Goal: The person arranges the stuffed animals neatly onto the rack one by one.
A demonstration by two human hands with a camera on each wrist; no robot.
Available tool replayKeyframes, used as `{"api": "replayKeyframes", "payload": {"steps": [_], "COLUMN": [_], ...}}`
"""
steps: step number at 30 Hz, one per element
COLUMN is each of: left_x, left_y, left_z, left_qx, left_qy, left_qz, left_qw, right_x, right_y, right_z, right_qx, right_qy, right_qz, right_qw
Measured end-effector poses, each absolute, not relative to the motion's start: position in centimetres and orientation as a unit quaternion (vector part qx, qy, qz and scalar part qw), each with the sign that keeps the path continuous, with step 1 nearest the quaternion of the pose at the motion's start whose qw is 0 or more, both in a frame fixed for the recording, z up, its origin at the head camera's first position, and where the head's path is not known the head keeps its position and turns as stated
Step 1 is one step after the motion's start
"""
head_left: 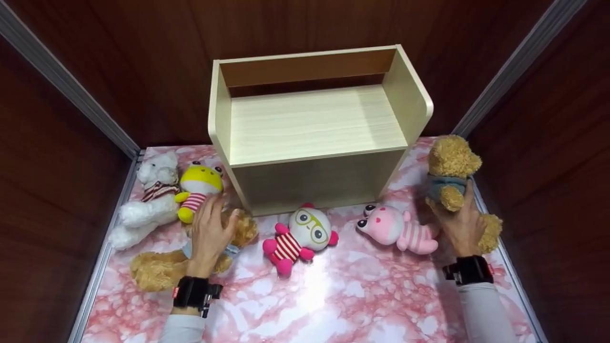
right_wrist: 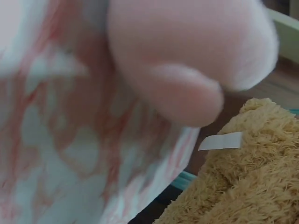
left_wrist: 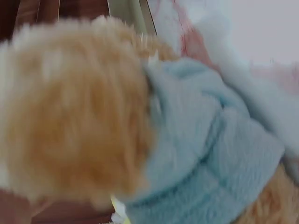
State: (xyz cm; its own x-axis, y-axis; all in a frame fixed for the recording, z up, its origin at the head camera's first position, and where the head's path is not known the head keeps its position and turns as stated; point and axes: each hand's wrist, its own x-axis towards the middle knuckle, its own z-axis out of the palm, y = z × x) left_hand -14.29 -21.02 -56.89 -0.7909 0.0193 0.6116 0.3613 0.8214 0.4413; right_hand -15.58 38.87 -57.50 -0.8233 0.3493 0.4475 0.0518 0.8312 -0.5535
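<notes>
A brown teddy bear (head_left: 162,269) in a light blue top lies on its side at the left. Over its body is my left hand (head_left: 209,233), fingers fairly straight and thumb spread apart. The bear's blue top (left_wrist: 201,144) and blurred head fill the left wrist view. Just beyond those fingertips is a yellow frog plush (head_left: 201,180) with a striped body. My right hand (head_left: 460,228) grips a second teddy bear (head_left: 452,157) in a grey-blue top around its body. Its fur (right_wrist: 252,182) and a white tag show in the right wrist view.
A pale wooden shelf unit (head_left: 314,124) stands against the back wall. In front lies a panda plush (head_left: 310,231) with glasses, and to its right a pink frog plush (head_left: 386,226). A white bear (head_left: 150,209) lies far left. Dark panels (head_left: 57,190) enclose the pink marbled surface.
</notes>
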Motion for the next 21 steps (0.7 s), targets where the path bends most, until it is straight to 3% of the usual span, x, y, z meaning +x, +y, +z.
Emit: {"api": "replayKeyframes", "payload": {"steps": [4, 12, 16, 21], "left_x": [-14.0, -13.8, -13.9, -14.0], "left_y": [-20.0, -18.1, -17.2, -15.7], "left_z": [-57.1, -56.8, -56.4, -55.9], "left_qx": [-0.126, -0.141, -0.148, -0.168], "left_qy": [-0.889, -0.885, -0.880, -0.867], "left_qz": [-0.287, -0.295, -0.307, -0.343], "left_qw": [0.333, 0.331, 0.331, 0.319], "right_x": [-15.4, -14.6, -14.7, -14.7], "right_y": [38.1, 36.8, 35.6, 33.5], "right_z": [-57.0, -55.9, -55.1, -54.2], "right_qx": [-0.095, -0.015, -0.010, -0.026], "right_qy": [-0.901, -0.855, -0.823, -0.804], "right_qz": [0.291, 0.317, 0.323, 0.328], "right_qw": [0.308, 0.411, 0.467, 0.495]}}
